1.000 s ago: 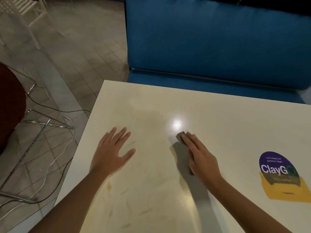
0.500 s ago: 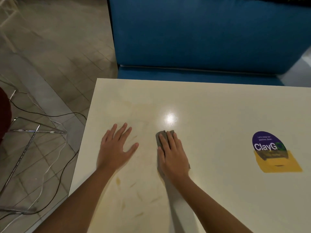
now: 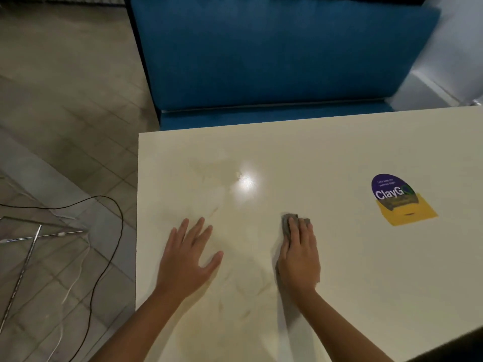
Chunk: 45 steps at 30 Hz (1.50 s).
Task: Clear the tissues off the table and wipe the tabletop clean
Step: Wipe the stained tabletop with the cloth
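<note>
While flat, right hand atop cloth

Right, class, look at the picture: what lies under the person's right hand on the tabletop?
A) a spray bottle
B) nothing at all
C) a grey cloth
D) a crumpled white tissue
C: the right hand presses flat, fingers straight, on a grey cloth whose edge shows past the fingertips on the cream tabletop. The left hand rests bare on the tabletop.
</note>
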### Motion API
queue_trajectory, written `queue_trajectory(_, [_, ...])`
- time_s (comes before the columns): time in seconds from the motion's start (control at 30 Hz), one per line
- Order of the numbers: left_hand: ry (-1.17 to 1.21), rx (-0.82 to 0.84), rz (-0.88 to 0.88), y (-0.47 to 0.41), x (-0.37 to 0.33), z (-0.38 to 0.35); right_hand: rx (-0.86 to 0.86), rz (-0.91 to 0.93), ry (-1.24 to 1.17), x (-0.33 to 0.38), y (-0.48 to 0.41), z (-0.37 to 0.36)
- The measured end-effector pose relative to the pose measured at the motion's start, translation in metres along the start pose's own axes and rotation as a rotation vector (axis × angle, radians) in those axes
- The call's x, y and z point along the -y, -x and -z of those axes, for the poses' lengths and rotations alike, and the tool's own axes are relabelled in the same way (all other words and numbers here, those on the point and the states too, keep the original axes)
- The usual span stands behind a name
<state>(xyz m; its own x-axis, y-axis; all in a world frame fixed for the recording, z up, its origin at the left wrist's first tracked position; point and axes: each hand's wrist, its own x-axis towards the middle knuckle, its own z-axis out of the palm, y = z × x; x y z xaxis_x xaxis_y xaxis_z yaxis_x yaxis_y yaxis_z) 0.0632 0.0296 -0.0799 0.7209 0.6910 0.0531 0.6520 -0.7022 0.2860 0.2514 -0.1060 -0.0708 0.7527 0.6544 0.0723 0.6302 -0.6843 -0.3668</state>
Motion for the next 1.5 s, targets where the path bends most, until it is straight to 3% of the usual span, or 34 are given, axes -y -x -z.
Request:
queue_trajectory(0.17, [-0.082, 0.069, -0.042, 0.007, 0.006, -0.006, 0.124, 0.235, 0.017, 0.037, 0.024, -0.014])
queue_trajectory(0.3, [-0.084, 0.058, -0.046, 0.009, 0.005, -0.004, 0.214, 0.412, 0.003, 0.005, 0.021, 0.002])
queue_trajectory(0.47, [-0.066, 0.023, -0.057, 0.008, 0.004, -0.005, 0.066, 0.155, -0.008, -0.049, 0.042, 0.018])
queue_trajectory(0.6, [-0.092, 0.041, -0.064, 0.008, 0.006, -0.006, -0.011, -0.016, -0.002, -0.026, 0.064, 0.012])
queue_trajectory(0.8, [-0.109, 0.06, -0.043, 0.007, 0.005, -0.006, 0.035, -0.04, -0.11, 0.035, 0.093, -0.016])
queue_trajectory(0.9, [-0.101, 0.055, -0.035, 0.007, 0.004, -0.005, 0.001, 0.068, -0.14, 0.046, 0.094, -0.019])
queue_trajectory(1.13, [-0.13, 0.07, -0.038, 0.008, 0.005, -0.003, -0.116, 0.001, -0.283, 0.01, 0.098, 0.025])
queue_trajectory(1.3, [-0.116, 0.08, -0.032, 0.008, 0.006, -0.003, -0.142, -0.05, -0.115, -0.047, 0.093, 0.052])
queue_trajectory(1.5, [0.071, 0.113, -0.067, 0.012, 0.013, 0.008, -0.073, -0.096, 0.086, -0.074, 0.092, 0.046])
